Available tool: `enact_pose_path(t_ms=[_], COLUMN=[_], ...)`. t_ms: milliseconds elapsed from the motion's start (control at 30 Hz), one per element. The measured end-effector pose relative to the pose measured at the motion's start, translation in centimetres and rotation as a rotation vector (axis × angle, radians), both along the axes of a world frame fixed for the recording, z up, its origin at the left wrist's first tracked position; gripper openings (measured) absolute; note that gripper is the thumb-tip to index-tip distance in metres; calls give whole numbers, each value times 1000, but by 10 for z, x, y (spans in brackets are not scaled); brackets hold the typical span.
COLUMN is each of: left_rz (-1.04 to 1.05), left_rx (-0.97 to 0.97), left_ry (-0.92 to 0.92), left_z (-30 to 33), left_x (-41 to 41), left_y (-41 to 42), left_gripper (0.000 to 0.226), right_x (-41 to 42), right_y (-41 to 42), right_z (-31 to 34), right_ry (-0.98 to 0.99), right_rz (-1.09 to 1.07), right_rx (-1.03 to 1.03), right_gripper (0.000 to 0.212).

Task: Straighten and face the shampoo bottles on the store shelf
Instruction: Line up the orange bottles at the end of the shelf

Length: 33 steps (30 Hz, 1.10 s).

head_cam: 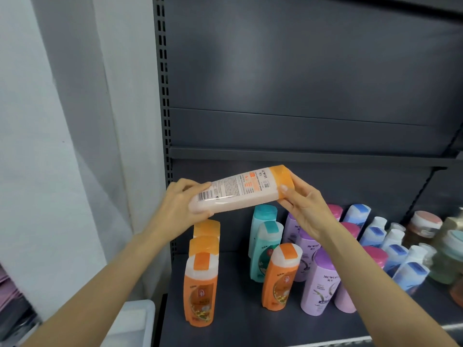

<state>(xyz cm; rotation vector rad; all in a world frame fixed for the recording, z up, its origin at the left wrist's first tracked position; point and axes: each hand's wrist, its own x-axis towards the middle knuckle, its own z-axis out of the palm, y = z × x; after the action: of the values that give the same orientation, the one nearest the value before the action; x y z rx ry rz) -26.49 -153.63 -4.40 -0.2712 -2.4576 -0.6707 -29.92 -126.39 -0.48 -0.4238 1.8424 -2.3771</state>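
Note:
I hold an orange-capped shampoo bottle (240, 190) sideways above the dark grey shelf (238, 324), its back label with barcode facing me. My left hand (180, 204) grips its base end and my right hand (304, 209) grips the orange cap end. Below stand upright rows: orange bottles (200, 289) at the left, a lone orange bottle (280, 279) further right, teal bottles (265, 249), lilac bottles (319, 284), pink-capped bottles (375, 256) and blue-capped bottles (408, 271).
Jars (423, 225) stand at the shelf's far right. A perforated upright post (164, 96) edges the shelving at the left, beside a white wall (50, 121). A white plastic bin (130, 321) sits low at the left. An upper shelf lip (300, 154) runs just behind the held bottle.

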Motion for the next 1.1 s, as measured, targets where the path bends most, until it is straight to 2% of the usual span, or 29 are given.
enact_pose_path(t_ms=[100,200,333,567,700,833,900,1100], left_rz=[56,68,46,-32,-99,-152,-133,-42], left_rx=[-87,-107,-43,246,517,822,980,1173], left_ry=[140,254,264,-20,-135,-229,-307,-494], left_z=[1,2,2,10,11,14,15,10], left_x=[-1,-5,-6,-3,1,1,0,-6], left_y=[-4,-7,-9,-9,-4,2,3,-5], left_gripper=[68,67,64,60,41,20,11,27], right_x=[-4,-7,-9,-15,-16,-16,-19,-20], right_y=[-3,-10,-14,-21,-22,-22,-21,-22], right_z=[-4,-9,-11,-12,-13,-17,-21,-30], right_ry=[-4,-14,-17,-75,-72,-53,-44,-52], right_rz=[-14,17,30,-93,-108,-62,-62,-111], right_rx=[51,-44,-111,-143,-143,-151,-138,17], right_gripper=[58,60,59,41,26,48,46,38])
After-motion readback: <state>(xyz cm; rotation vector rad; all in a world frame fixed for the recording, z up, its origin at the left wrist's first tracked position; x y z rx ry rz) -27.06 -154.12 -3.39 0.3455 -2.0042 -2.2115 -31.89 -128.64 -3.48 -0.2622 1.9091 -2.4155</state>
